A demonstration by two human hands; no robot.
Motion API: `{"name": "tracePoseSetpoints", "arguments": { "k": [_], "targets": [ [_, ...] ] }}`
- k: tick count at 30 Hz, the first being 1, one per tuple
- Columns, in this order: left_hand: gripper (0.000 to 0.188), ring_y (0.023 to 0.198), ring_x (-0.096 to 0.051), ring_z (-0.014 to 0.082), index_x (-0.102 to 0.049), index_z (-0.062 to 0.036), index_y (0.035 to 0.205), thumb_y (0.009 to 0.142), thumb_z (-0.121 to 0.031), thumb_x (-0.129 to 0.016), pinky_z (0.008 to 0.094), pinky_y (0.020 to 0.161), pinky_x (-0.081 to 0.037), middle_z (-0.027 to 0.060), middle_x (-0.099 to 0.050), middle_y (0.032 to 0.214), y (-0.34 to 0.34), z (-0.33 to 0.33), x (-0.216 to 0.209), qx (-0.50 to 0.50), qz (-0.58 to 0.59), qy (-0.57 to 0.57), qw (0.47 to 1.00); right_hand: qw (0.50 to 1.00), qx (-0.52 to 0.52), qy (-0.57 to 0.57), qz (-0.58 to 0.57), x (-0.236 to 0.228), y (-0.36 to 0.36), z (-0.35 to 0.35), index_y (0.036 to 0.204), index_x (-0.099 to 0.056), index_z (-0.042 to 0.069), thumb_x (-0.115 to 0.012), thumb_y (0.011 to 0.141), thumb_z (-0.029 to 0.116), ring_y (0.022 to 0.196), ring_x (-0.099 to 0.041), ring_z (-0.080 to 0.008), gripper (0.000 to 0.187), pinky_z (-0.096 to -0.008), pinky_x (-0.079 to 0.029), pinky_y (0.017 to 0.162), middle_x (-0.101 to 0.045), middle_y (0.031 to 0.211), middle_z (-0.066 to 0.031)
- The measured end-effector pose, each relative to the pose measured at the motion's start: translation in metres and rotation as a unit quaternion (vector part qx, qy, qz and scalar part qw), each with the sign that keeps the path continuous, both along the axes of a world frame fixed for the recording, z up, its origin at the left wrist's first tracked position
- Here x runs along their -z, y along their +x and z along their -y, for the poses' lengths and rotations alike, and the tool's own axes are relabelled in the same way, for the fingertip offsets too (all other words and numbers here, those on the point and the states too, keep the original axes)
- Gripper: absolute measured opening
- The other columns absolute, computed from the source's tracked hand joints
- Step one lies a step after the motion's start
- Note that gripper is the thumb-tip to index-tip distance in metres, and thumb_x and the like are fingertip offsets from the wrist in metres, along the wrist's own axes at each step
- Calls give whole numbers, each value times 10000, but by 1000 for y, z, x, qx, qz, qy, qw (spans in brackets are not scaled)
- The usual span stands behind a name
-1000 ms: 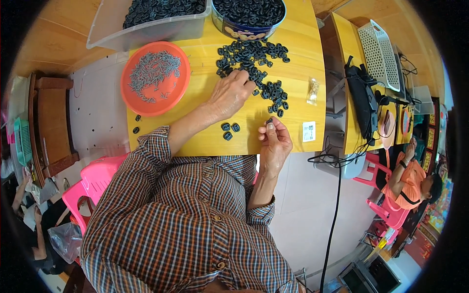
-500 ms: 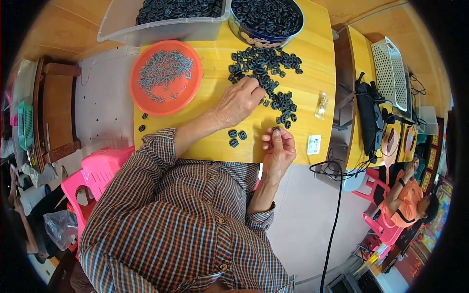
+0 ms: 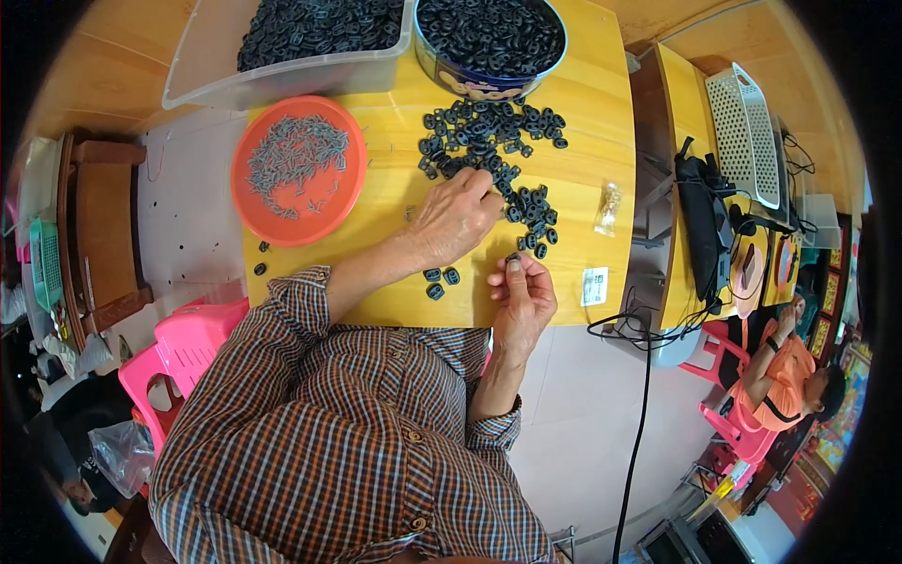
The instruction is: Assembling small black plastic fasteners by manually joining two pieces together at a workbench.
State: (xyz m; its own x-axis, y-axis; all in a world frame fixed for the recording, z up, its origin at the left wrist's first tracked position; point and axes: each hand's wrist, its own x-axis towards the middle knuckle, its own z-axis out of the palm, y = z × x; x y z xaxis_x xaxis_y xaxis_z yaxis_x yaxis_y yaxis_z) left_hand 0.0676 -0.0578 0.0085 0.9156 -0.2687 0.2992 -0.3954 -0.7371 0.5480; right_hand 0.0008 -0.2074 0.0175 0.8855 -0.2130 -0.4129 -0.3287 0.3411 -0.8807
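Note:
My left hand [image 3: 455, 218] is over the near-left edge of a pile of small black oval plastic pieces [image 3: 484, 127]. Its fingers are curled together and point down; whatever they pinch is hidden under the knuckles. Close to the table's near edge, my right hand [image 3: 526, 293] is closed, with one black oval plastic piece [image 3: 512, 258] between thumb and forefinger. Three loose two-holed pieces [image 3: 434, 292] lie left of the right hand. To the left, an orange-red plate [image 3: 352, 193] bears many small grey metal springs [image 3: 296, 155].
At the back stand a clear plastic bin [image 3: 324, 91] and a round tin [image 3: 489, 85], both full of black pieces. A small clear packet [image 3: 609, 209] and a white label [image 3: 594, 287] lie on the right. A black cable [image 3: 643, 404] hangs beyond; a person [image 3: 787, 376] sits far right.
The whole view has shifted slightly, so the table appears lower and further left. My left hand has drawn a little back from the pile, nearer my right hand, which still pinches its piece.

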Motion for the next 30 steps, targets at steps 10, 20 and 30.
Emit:
{"name": "tracePoseSetpoints", "arguments": {
  "k": [10, 20, 30],
  "targets": [
    [183, 876, -507, 244, -618, -12, 884, 728, -90, -566, 355, 715, -475, 102, -482, 875, 3, -1, -9, 75, 4, 47, 996, 1000, -2, -22, -12, -1, 2, 2, 981, -584, -18, -579, 892, 49, 627, -598, -94, 111, -175, -432, 508, -649, 846, -88],
    [198, 853, -534, 248, -623, -9, 905, 724, -56, -558, 356, 728, -463, 89, -517, 864, 6, -3, -13, 68, -20, 75, 995, 998, 12, 51, -18, 0, 4, 6, 970, -601, -22, -599, 873, 22, 614, -605, -115, 107, -188, -440, 497, -661, 843, -105],
    [190, 757, -593, 281, -631, 6, 897, 715, 60, -615, 361, 655, -506, 111, -578, 835, 6, -29, -21, -19, 15, -84, 996, 1000, 17, -3, -2, 1, 1, 2, 930, -621, 15, -614, 866, 27, 602, -584, -98, 65, -185, -418, 485, -649, 815, -59]
  ]
}}
